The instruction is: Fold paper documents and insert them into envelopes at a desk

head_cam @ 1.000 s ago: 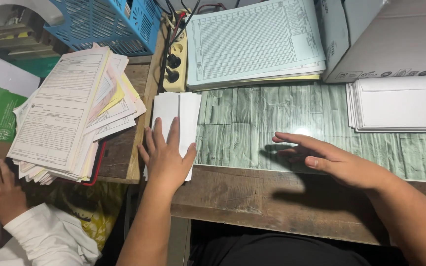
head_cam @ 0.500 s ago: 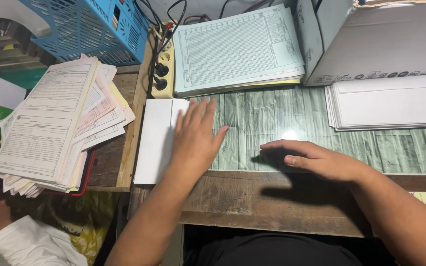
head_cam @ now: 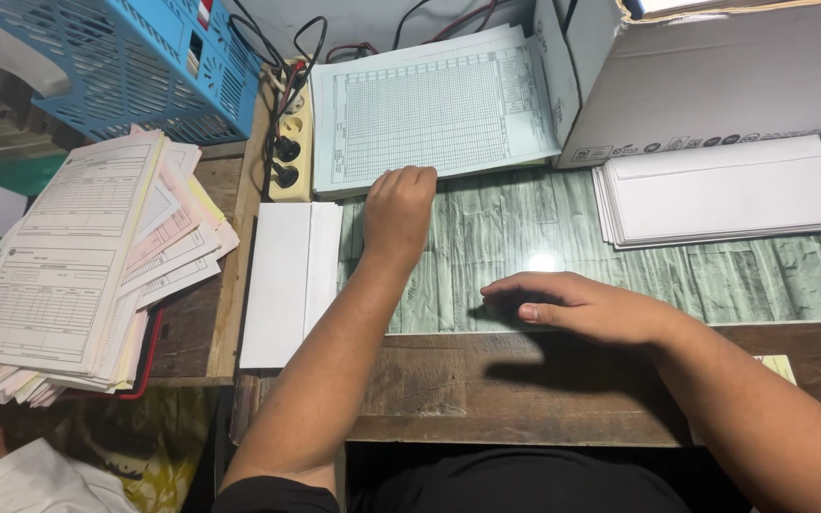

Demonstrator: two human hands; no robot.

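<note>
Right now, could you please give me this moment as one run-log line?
left hand: fingers curled on light blue forms stack edge | right hand: flat, open on green tabletop | white envelopes: untouched

A brown wooden table (head_cam: 525, 399) is seen, and part of its top is covered by a green sheet with a wood pattern (head_cam: 544, 228). A small pile of white envelopes (head_cam: 287, 280) is laid at the left edge of the sheet. A stack of pale blue forms (head_cam: 429, 104) is placed at the back, with a cream power strip (head_cam: 287, 142) just beside it. More white envelopes (head_cam: 724, 190) are stacked on the right, in front of a cardboard box (head_cam: 715, 76). A messy pile of printed forms (head_cam: 87, 256) is kept on the left.
</note>
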